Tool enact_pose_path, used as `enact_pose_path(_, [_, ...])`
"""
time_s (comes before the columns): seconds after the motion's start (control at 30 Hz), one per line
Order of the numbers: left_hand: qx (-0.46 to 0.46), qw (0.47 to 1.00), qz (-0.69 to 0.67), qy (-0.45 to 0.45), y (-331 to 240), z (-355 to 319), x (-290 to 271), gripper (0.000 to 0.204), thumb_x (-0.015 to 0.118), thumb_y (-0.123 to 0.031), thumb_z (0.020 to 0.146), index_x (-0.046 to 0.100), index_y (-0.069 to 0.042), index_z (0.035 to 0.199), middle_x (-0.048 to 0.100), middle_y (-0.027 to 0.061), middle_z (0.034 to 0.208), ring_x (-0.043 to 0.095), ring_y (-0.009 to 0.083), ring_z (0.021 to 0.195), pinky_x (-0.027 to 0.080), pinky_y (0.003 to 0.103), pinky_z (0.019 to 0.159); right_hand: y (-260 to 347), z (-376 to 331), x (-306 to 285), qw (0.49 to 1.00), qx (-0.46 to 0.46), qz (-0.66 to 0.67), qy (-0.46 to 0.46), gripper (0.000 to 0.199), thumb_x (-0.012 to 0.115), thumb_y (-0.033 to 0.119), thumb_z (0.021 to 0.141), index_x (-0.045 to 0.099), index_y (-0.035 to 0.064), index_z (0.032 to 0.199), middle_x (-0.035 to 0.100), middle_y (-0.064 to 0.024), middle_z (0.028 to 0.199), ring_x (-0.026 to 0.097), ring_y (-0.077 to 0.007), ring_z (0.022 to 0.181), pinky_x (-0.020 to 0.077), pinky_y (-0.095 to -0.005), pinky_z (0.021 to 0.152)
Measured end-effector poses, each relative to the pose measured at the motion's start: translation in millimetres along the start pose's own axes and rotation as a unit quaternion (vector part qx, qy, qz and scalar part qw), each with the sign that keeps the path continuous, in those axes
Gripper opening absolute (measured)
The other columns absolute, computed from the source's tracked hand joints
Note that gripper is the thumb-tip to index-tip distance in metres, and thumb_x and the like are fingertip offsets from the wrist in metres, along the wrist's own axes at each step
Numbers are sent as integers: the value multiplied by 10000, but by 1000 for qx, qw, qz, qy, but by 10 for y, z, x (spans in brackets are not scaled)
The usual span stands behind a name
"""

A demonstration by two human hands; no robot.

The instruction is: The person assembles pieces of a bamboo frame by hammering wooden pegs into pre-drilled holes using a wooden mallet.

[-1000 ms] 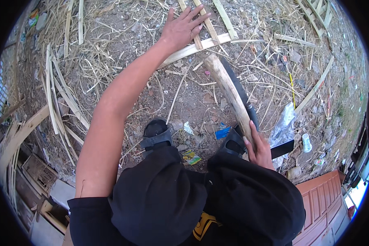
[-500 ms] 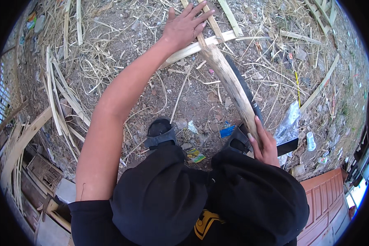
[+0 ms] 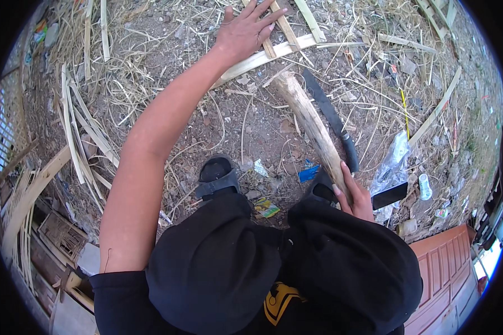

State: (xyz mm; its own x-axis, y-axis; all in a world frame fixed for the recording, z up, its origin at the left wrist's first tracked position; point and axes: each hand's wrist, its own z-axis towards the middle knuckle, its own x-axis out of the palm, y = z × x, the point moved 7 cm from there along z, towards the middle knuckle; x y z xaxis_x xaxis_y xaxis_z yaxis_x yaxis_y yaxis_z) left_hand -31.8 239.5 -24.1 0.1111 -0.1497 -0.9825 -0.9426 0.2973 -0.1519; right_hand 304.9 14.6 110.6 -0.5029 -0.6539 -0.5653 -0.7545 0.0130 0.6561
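My left hand (image 3: 246, 30) reaches far forward, fingers spread and lying on two narrow wooden slats (image 3: 285, 27). Beneath their near ends a pale crosswise strip (image 3: 279, 52) rests on the ground. My right hand (image 3: 356, 196), by my right knee, is wrapped round the near end of a thick, worn wooden stick (image 3: 310, 120). The stick slants forward and left, its far end apart from the slats. Just right of it a machete (image 3: 328, 106) with a dark blade and black handle lies on the dirt.
Split strips (image 3: 75, 125) are heaped at the left, and more lie at the upper right. Near my right hand are a clear plastic bag (image 3: 393, 162), a black phone-like slab (image 3: 389, 196) and a plastic cup (image 3: 425, 187). A reddish panelled door (image 3: 444, 268) lies at the lower right.
The stick's far end has drawn back from the slats, uncovering more of the machete. My left hand stays spread on the slats.
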Motion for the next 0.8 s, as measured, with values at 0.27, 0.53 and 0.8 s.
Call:
enact_pose_path(0.27, [7, 998, -62, 0, -86, 24, -85, 576, 424, -292, 1053, 293, -255, 1613, 198, 101, 1694, 293, 382, 1507, 390, 490, 1179, 124, 241, 94, 999, -3, 47, -4, 614, 638, 176, 996, 417, 163, 1569, 666, -262, 909, 677, -424, 798, 523, -443, 764])
enact_pose_path(0.53, [63, 991, -35, -109, 98, -7, -10, 576, 418, -294, 1056, 284, -268, 1615, 222, 110, 1684, 274, 388, 1514, 370, 479, 1199, 280, 371, 18, 999, 4, 45, 6, 624, 649, 172, 985, 419, 130, 1564, 696, -271, 977, 707, -417, 881, 532, -431, 813])
enact_pose_path(0.8, [24, 997, -68, -24, -9, 5, -33, 568, 407, -288, 1059, 290, -238, 1612, 192, 127, 1688, 285, 386, 1510, 382, 452, 1193, 194, 176, 33, 998, -1, 58, -10, 613, 644, 153, 983, 428, 114, 1555, 701, -285, 996, 713, -425, 926, 536, -417, 833])
